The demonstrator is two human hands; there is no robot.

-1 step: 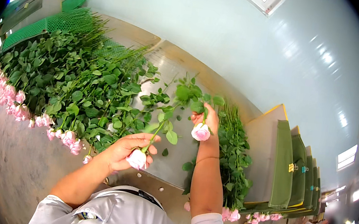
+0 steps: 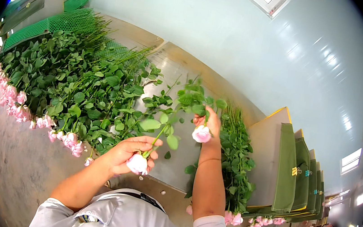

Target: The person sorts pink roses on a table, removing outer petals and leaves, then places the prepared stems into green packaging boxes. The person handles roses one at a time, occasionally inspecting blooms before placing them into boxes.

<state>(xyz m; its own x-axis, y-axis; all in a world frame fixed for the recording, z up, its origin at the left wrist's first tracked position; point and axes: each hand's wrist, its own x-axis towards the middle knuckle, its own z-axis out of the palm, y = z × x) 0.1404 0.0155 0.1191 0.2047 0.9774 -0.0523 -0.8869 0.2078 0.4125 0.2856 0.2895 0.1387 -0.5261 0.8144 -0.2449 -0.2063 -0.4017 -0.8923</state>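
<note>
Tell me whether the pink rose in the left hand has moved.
Yes, slightly: the pink rose in the left hand has shifted downward in view, judged against the steel tabletop.

Table (image 2: 177, 169): smooth metal, semi-gloss. Wall (image 2: 243, 53): smooth, glossy. Netting (image 2: 72, 20): plastic-looking mesh. Divider flaps (image 2: 286, 172): matt green cloth. Shirt (image 2: 132, 218): cloth, slight sheen. Held roses (image 2: 137, 164): matt petals.

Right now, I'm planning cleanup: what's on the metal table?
Left, a pink rose heap with green netting; right, a rose bundle; between, a loose leaf. Anything beneath is hidden.
</note>
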